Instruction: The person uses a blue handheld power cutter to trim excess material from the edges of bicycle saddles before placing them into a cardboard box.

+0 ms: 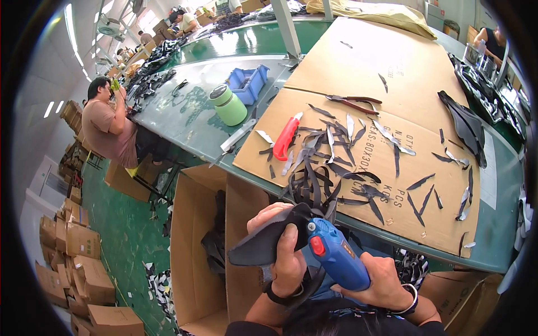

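In the head view, the person's left hand [288, 262] is clamping a flat, dark, flexible piece [260, 242], with the thumb pressing on its face, in front of the tabletop [196, 126]. The right hand [384, 281] is wrapping around a blue plastic power tool [344, 263] with a red button, whose head is standing at the piece's right edge; whether they are touching, one cannot tell. Beyond the hands, thin black and grey strips [417, 182] are lying scattered on a brown cardboard sheet [336, 67]. A red-handled cutter [284, 143] is resting among them, and dark-red-handled pliers [354, 104] are lying farther away. A light-green round container [228, 106] is standing beside a blue plastic bin [246, 85].
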Tool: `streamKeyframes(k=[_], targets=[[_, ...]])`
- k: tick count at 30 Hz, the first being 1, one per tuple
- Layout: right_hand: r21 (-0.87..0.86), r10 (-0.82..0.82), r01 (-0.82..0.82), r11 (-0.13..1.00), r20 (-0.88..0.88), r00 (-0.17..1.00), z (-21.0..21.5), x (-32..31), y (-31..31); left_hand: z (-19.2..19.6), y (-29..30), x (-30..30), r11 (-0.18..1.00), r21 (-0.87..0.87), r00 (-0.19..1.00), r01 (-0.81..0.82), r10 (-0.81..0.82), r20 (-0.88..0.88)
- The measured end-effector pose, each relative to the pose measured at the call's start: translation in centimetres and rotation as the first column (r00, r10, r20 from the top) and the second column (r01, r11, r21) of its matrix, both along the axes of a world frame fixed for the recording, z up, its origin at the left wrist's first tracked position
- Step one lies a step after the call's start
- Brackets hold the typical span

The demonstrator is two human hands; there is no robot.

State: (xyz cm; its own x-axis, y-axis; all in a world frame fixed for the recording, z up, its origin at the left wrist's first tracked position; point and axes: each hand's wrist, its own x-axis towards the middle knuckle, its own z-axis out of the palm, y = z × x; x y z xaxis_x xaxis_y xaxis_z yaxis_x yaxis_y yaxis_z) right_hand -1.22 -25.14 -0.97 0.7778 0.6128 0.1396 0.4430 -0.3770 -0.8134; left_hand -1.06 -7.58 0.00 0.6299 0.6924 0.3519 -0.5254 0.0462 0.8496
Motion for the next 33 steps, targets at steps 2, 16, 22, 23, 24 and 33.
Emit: streamKeyframes(k=[2,16,22,23,24,33], targets=[[-0.012,-0.021,0.021,1.0,0.04,0.999,0.1,-0.1,0.2,0.4,-0.4,0.0,0.995,-0.089,0.998,0.05,-0.046,0.048],[-0.063,-0.085,0.118,0.991,0.377,0.922,-0.3,0.3,-0.3,1.8,2.4,-0.9,0.913,0.032,0.899,0.408,-0.395,-0.19],[-0.065,-0.076,0.107,0.992,0.368,0.927,-0.3,0.3,-0.4,0.8,3.5,-0.8,0.829,0.072,0.808,0.555,-0.516,-0.286],[-0.066,-0.059,0.088,0.994,0.359,0.931,-0.2,0.3,-0.5,0.6,3.6,-0.7,0.802,0.111,0.788,0.587,-0.534,-0.307],[-0.066,-0.042,0.069,0.995,0.349,0.936,-0.1,0.3,-0.5,0.6,3.7,-0.7,0.802,0.111,0.788,0.587,-0.534,-0.308],[-0.08,0.029,-0.002,0.997,0.339,0.94,0.7,1.0,-0.9,0.6,5.0,-0.5,0.648,0.045,0.571,0.76,-0.634,-0.521]])
